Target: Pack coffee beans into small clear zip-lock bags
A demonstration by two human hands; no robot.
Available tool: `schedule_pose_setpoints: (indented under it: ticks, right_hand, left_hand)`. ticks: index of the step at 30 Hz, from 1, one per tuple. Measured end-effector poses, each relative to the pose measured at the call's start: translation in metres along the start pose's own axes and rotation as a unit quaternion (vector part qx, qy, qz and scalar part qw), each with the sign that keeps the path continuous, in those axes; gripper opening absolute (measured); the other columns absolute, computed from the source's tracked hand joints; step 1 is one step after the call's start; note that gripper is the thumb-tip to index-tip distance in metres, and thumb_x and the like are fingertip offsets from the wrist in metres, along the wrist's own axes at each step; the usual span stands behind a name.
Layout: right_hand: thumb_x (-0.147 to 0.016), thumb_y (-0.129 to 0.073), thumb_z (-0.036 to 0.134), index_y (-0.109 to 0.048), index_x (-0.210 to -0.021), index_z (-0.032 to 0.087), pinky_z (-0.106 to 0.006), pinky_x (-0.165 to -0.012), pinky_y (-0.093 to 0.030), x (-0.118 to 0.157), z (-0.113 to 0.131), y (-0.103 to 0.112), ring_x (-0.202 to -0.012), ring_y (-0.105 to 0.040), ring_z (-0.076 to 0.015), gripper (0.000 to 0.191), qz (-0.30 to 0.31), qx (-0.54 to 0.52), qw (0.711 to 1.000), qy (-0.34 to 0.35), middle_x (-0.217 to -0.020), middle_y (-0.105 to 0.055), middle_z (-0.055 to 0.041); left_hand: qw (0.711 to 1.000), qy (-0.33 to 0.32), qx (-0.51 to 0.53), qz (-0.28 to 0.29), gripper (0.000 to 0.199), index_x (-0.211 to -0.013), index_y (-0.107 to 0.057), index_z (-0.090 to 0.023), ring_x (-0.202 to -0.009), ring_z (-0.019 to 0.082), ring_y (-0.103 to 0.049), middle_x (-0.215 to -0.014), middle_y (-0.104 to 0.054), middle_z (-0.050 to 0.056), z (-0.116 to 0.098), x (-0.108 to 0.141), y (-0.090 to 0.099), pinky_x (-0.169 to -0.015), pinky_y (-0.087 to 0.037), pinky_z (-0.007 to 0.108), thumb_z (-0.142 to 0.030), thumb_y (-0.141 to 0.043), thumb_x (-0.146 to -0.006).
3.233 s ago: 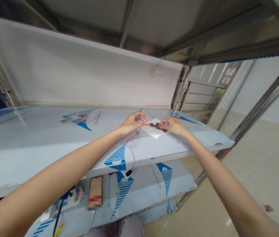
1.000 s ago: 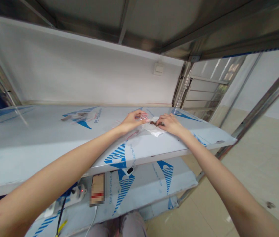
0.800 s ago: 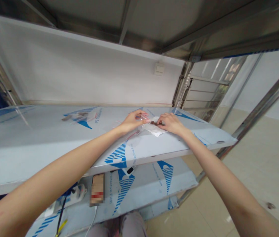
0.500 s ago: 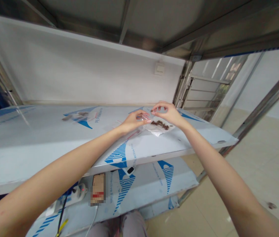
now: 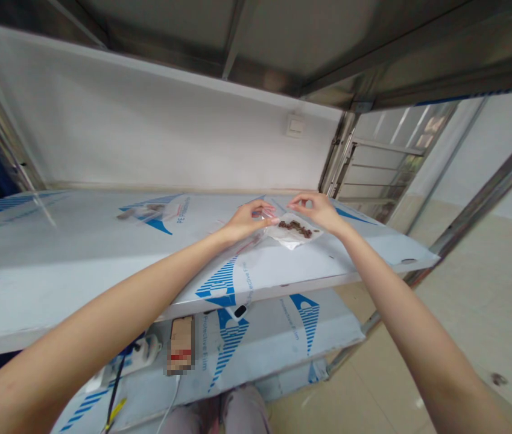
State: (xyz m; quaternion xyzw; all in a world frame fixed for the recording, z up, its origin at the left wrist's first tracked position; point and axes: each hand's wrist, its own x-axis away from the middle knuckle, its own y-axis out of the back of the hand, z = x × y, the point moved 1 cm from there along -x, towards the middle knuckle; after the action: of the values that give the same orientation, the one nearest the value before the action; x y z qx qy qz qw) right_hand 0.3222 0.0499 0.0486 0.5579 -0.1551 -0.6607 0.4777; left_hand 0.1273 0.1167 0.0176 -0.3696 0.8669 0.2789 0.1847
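Two bare hands work just apart, above a white, film-covered steel shelf (image 5: 79,259) in the middle of the frame. The left hand (image 5: 247,223) is pinched on a small clear plastic zip bag (image 5: 266,212), though the bag's mouth is too small to make out. The right hand (image 5: 319,211) is raised just beyond a crumpled white tissue (image 5: 290,240), its thumb and fingertips drawn together with nothing visible between them. Dark brown pieces (image 5: 295,228) lie in a loose heap on the tissue, just right of the bag; none can be seen inside the bag.

The tissue has no walls, so a knock from either hand could scatter the pieces over the slick film. A limp bag mouth could also let them slip past.
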Motion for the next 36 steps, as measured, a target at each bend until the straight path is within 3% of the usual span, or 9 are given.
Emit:
schedule_pose_setpoints:
  ticks: [5, 14, 21, 26, 29, 32, 36]
  right_hand:
    - [-0.079, -0.058, 0.027, -0.071, -0.086, 0.021, -0.034, -0.074, -0.037, 0.011, -0.027, -0.012, -0.083, -0.059, -0.021, 0.015, 0.118, 0.23, 0.966, -0.024, -0.091, -0.069, -0.0055]
    - [-0.082, -0.056, 0.025, -0.07, -0.087, 0.021, -0.038, -0.08, -0.033, 0.011, -0.028, -0.02, -0.094, -0.057, -0.0241, 0.016, 0.17, 0.284, 0.943, 0.033, -0.093, -0.068, -0.0064]
    - [-0.078, -0.057, 0.021, -0.069, -0.08, 0.019, -0.034, -0.076, -0.036, 0.008, -0.026, -0.018, -0.087, -0.058, -0.0224, 0.012, 0.168, 0.261, 0.95, 0.029, -0.087, -0.068, -0.0075]
    - [-0.076, -0.059, 0.026, -0.068, -0.079, 0.018, -0.031, -0.075, -0.041, -0.001, -0.009, -0.003, -0.078, -0.059, -0.0183, 0.012, 0.054, 0.079, 0.995, 0.032, -0.083, -0.068, -0.0048]
    - [-0.074, -0.062, 0.03, -0.067, -0.077, 0.018, -0.032, -0.076, -0.042, -0.008, 0.017, 0.005, -0.078, -0.059, -0.0176, 0.013, 0.004, -0.004, 0.997, 0.073, -0.082, -0.067, -0.0041]
    - [-0.073, -0.063, 0.028, -0.067, -0.078, 0.018, -0.031, -0.077, -0.042, -0.013, 0.04, 0.006, -0.079, -0.057, -0.0167, 0.012, 0.038, -0.027, 0.994, 0.1, -0.082, -0.065, -0.0038]
    - [-0.072, -0.063, 0.028, -0.067, -0.077, 0.018, -0.031, -0.077, -0.042, -0.014, 0.051, 0.002, -0.08, -0.057, -0.0165, 0.012, 0.1, -0.031, 0.991, 0.086, -0.081, -0.065, -0.0036]
  left_hand:
    - [1.0, 0.002, -0.007, 0.005, 0.034, -0.094, -0.06, -0.012, -0.091, 0.018, -0.058, -0.099, -0.064, 0.012, 0.005, -0.001, 0.0, -0.091, -0.041, 0.036, -0.033, -0.068, -0.068]
    - [1.0, 0.008, -0.017, 0.002, 0.034, -0.095, -0.06, -0.012, -0.093, 0.019, -0.057, -0.101, -0.064, 0.012, 0.002, 0.0, 0.002, -0.092, -0.039, 0.037, -0.034, -0.067, -0.069]
    - [1.0, 0.006, -0.013, -0.002, 0.031, -0.092, -0.061, -0.014, -0.093, 0.018, -0.057, -0.101, -0.064, 0.011, 0.004, -0.001, 0.002, -0.092, -0.039, 0.037, -0.032, -0.068, -0.069]
    - [1.0, 0.012, -0.016, 0.004, 0.035, -0.093, -0.061, -0.012, -0.094, 0.019, -0.057, -0.102, -0.064, 0.012, 0.001, 0.0, 0.001, -0.092, -0.039, 0.037, -0.036, -0.069, -0.069]
    - [1.0, 0.009, -0.007, 0.009, 0.037, -0.093, -0.06, -0.013, -0.093, 0.019, -0.057, -0.1, -0.064, 0.011, 0.0, 0.001, 0.001, -0.092, -0.04, 0.037, -0.038, -0.069, -0.068]
    - [1.0, -0.002, 0.0, 0.007, 0.038, -0.093, -0.059, -0.013, -0.092, 0.018, -0.058, -0.098, -0.064, 0.011, 0.002, 0.001, 0.001, -0.091, -0.04, 0.037, -0.039, -0.069, -0.067]
    - [1.0, 0.0, -0.009, 0.001, 0.039, -0.093, -0.059, -0.012, -0.093, 0.019, -0.058, -0.099, -0.064, 0.011, 0.003, 0.001, 0.001, -0.092, -0.04, 0.037, -0.039, -0.069, -0.067]
